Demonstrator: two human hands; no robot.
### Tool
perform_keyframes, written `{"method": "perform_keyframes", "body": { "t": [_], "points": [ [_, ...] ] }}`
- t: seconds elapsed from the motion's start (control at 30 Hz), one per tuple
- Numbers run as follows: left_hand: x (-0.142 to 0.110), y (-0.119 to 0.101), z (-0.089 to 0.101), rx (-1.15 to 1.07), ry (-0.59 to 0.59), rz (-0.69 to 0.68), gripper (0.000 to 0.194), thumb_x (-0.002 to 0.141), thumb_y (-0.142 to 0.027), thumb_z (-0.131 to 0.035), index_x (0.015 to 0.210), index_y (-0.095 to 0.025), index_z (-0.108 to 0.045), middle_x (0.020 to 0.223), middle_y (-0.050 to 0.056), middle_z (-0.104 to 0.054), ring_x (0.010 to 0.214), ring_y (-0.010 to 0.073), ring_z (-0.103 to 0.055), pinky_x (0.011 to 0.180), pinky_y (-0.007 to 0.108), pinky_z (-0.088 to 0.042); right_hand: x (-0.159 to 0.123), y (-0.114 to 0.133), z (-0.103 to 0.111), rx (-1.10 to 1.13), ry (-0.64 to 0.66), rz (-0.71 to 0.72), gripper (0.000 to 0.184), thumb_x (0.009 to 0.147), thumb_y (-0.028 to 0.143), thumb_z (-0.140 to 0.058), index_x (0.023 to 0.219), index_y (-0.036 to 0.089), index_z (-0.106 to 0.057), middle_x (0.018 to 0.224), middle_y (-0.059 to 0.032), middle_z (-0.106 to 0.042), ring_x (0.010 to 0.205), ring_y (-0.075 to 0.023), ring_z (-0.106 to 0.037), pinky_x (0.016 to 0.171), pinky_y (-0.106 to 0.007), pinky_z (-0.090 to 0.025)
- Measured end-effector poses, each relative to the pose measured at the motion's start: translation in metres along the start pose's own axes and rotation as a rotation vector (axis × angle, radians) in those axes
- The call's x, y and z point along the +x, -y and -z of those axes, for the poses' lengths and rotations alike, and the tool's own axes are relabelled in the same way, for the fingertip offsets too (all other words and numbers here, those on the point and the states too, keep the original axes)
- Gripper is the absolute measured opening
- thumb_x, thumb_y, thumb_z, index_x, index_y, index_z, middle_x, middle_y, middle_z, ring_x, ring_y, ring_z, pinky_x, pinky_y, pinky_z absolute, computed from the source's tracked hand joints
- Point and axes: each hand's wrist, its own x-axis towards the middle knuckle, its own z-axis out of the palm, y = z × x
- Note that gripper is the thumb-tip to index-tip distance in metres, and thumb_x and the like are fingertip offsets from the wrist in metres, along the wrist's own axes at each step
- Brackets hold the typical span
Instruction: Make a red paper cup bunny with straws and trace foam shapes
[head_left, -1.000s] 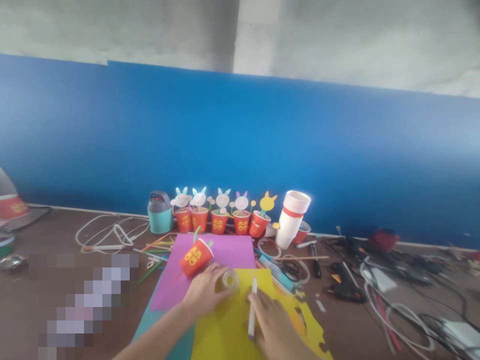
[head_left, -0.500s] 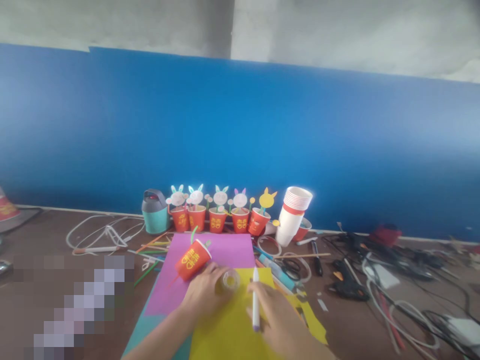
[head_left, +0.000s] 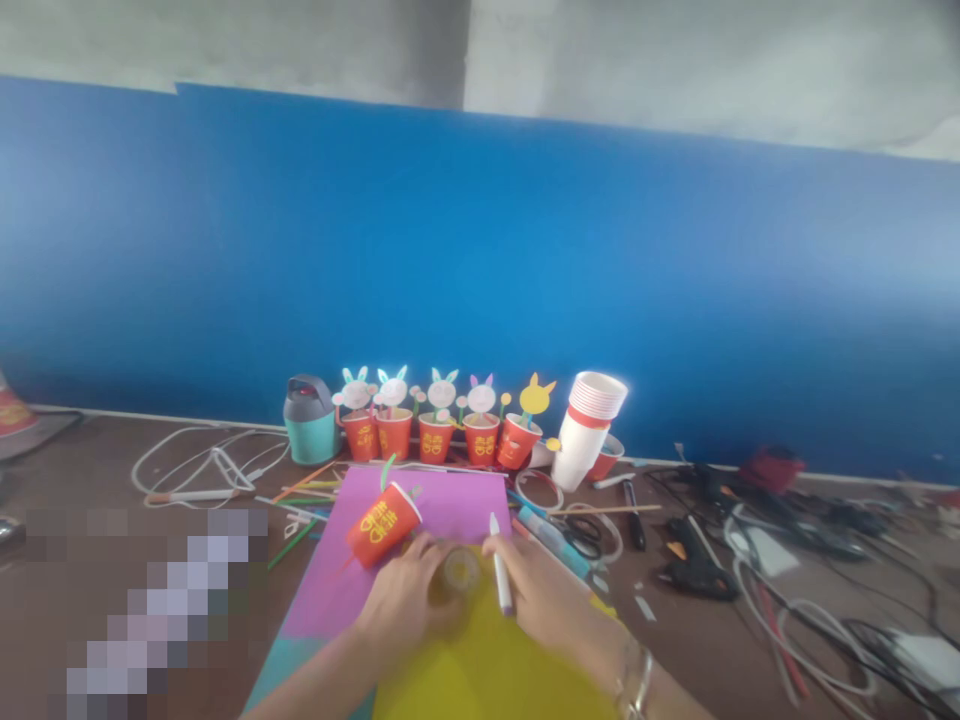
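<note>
My left hand [head_left: 405, 595] is closed around a roll of tape [head_left: 460, 570], which rests on a yellow sheet of paper [head_left: 480, 665]. Between the fingers of my right hand [head_left: 536, 590] is a white marker [head_left: 500, 570] with a purple end, tilted just right of the tape roll. Beneath the yellow sheet lie a purple sheet [head_left: 450, 500] and a teal sheet [head_left: 300, 665]. A red paper cup [head_left: 384, 525] with gold characters and green strips lies on its side, just beyond my left hand.
Several red cups [head_left: 435, 440] with paper animal heads line the wall, beside a teal container [head_left: 311, 425] and a leaning stack of white cups [head_left: 585, 430]. On the right are scissors [head_left: 583, 535], a glue gun [head_left: 694, 565] and tangled cables [head_left: 810, 620].
My right hand and the marker have moved left and forward, closer to the tape roll. More of the right wrist, with a bracelet, shows. The left hand stays on the tape roll.
</note>
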Motion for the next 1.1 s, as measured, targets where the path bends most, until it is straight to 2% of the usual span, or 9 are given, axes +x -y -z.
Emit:
{"method": "perform_keyframes", "body": {
  "t": [0.17, 0.27, 0.4, 0.63, 0.73, 0.8, 0.93, 1.0, 1.1],
  "points": [
    [-0.011, -0.003, -0.004, 0.022, -0.015, 0.023, 0.049, 0.071, -0.032, -0.061, 0.119, -0.027, -0.056, 0.114, 0.006, -0.058, 0.096, 0.0228, -0.062, 0.074, 0.028, -0.047, 0.017, -0.009, -0.001, -0.155, -0.123, -0.07, 0.043, 0.075, -0.002, -0.04, 0.111, 0.016, -0.053, 0.101, -0.0086, -0.064, 0.097, -0.0213, -0.056, 0.084, -0.033, -0.041],
    [-0.017, -0.004, -0.005, 0.022, -0.007, 0.036, 0.045, 0.073, -0.034, -0.059, 0.118, -0.028, -0.057, 0.112, 0.006, -0.059, 0.094, 0.0222, -0.063, 0.073, 0.028, -0.047, 0.017, -0.007, -0.006, -0.179, -0.106, -0.026, 0.043, 0.075, -0.002, -0.04, 0.11, 0.017, -0.055, 0.106, -0.0089, -0.063, 0.105, -0.0223, -0.054, 0.093, -0.036, -0.038],
    [-0.011, -0.005, -0.005, 0.015, -0.058, 0.018, 0.039, 0.074, -0.034, -0.06, 0.113, -0.027, -0.06, 0.106, 0.004, -0.061, 0.089, 0.0211, -0.064, 0.072, 0.028, -0.048, 0.016, -0.002, -0.005, -0.242, -0.088, 0.066, 0.049, 0.073, -0.005, -0.038, 0.115, 0.017, -0.054, 0.12, -0.011, -0.059, 0.117, -0.0229, -0.047, 0.103, -0.04, -0.03],
    [-0.001, -0.005, -0.004, -0.019, -0.085, 0.003, 0.039, 0.073, -0.035, -0.062, 0.111, -0.026, -0.06, 0.106, 0.004, -0.062, 0.093, 0.0215, -0.063, 0.075, 0.028, -0.047, 0.028, -0.01, -0.002, -0.29, -0.059, 0.054, 0.046, 0.073, -0.004, -0.041, 0.113, 0.012, -0.055, 0.109, -0.0129, -0.063, 0.107, -0.0244, -0.054, 0.1, -0.04, -0.034],
    [-0.002, -0.003, -0.003, -0.025, -0.07, -0.01, 0.042, 0.071, -0.035, -0.063, 0.112, -0.026, -0.06, 0.108, 0.005, -0.061, 0.094, 0.0224, -0.062, 0.075, 0.028, -0.047, 0.02, -0.008, -0.003, -0.207, -0.115, 0.063, 0.046, 0.073, -0.004, -0.04, 0.112, 0.015, -0.054, 0.11, -0.011, -0.063, 0.108, -0.0235, -0.053, 0.099, -0.041, -0.035],
    [-0.002, -0.002, -0.002, -0.018, -0.049, -0.004, 0.042, 0.068, -0.033, -0.064, 0.11, -0.025, -0.061, 0.106, 0.005, -0.062, 0.091, 0.0221, -0.063, 0.072, 0.028, -0.048, 0.013, -0.004, -0.002, -0.051, -0.164, 0.038, 0.043, 0.075, 0.0, -0.042, 0.112, 0.018, -0.054, 0.104, -0.008, -0.064, 0.103, -0.0222, -0.055, 0.094, -0.039, -0.04],
    [0.002, -0.001, -0.002, -0.002, -0.071, -0.006, 0.043, 0.068, -0.029, -0.062, 0.11, -0.023, -0.061, 0.105, 0.006, -0.063, 0.089, 0.0223, -0.064, 0.074, 0.029, -0.049, 0.009, 0.003, 0.002, 0.294, -0.284, -0.031, 0.026, 0.089, 0.02, -0.043, 0.112, 0.021, -0.055, 0.1, -0.006, -0.065, 0.096, -0.0205, -0.06, 0.087, -0.035, -0.047],
    [0.003, -0.001, -0.002, -0.01, -0.082, -0.023, 0.043, 0.069, -0.028, -0.061, 0.112, -0.023, -0.061, 0.106, 0.006, -0.063, 0.091, 0.0225, -0.064, 0.076, 0.03, -0.049, 0.013, 0.007, 0.003, 0.361, -0.301, -0.067, 0.026, 0.094, 0.031, -0.038, 0.101, 0.021, -0.06, 0.095, -0.0062, -0.066, 0.091, -0.02, -0.062, 0.081, -0.033, -0.049],
    [0.003, -0.002, -0.001, -0.022, -0.065, -0.038, 0.041, 0.07, -0.027, -0.06, 0.111, -0.026, -0.062, 0.104, 0.004, -0.064, 0.089, 0.0216, -0.064, 0.074, 0.029, -0.049, 0.019, 0.015, 0.006, 0.397, -0.269, -0.137, 0.035, 0.094, 0.041, -0.039, 0.075, 0.02, -0.06, 0.069, -0.0028, -0.062, 0.067, -0.0179, -0.059, 0.061, -0.029, -0.049]
  ]
}}
